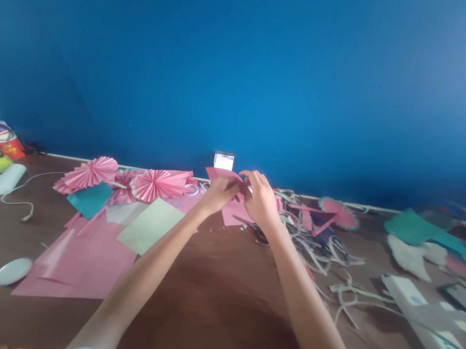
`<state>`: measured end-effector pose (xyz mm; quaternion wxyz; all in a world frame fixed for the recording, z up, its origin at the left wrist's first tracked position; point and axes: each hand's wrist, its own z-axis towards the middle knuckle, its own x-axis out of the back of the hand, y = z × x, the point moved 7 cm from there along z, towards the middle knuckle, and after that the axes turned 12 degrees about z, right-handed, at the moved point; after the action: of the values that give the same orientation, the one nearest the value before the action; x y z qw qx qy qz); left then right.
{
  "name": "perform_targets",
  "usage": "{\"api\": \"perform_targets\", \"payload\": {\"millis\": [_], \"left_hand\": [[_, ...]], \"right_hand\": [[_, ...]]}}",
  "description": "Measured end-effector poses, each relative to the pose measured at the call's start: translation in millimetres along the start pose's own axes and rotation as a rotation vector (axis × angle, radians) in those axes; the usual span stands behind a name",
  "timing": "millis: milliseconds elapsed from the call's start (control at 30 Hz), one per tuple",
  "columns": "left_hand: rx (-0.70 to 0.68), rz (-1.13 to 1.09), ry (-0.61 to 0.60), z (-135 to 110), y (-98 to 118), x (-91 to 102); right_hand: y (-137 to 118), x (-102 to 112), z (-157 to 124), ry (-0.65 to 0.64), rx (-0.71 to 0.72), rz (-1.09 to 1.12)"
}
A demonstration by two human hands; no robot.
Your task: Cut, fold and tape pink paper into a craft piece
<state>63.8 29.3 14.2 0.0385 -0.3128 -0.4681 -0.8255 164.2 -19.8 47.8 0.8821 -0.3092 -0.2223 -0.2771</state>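
Note:
Both arms reach forward over the brown table. My left hand is closed on the left and lower side of a piece of pink paper, held up off the table. At its right end my right hand has its fingers curled onto the same sheet, thumb and fingertips close together. A small bright phone-like screen stands against the wall just behind the paper. Beneath and beside the hands lies another pink sheet, with tiny scraps near it.
Pink pleated paper fans, a pale green sheet and a large pink sheet lie left. Curled paper strips tangle on the right, before a white power strip. A blue wall closes off the back.

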Motion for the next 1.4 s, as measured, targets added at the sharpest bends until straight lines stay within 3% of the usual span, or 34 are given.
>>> {"api": "perform_targets", "payload": {"millis": [667,933,1400], "left_hand": [[0.029,-0.138,0.033,0.1,-3.6,1.9],[0.033,-0.044,0.07,0.0,-6.1,5.0],[-0.006,-0.106,0.067,-3.9,9.3,7.3]], "right_hand": [[1.6,4.0,0.0,0.047,0.01,0.035],[-1.7,1.4,-0.7,0.045,0.027,0.005],[-3.5,0.0,-1.6,0.033,0.031,-0.003]]}}
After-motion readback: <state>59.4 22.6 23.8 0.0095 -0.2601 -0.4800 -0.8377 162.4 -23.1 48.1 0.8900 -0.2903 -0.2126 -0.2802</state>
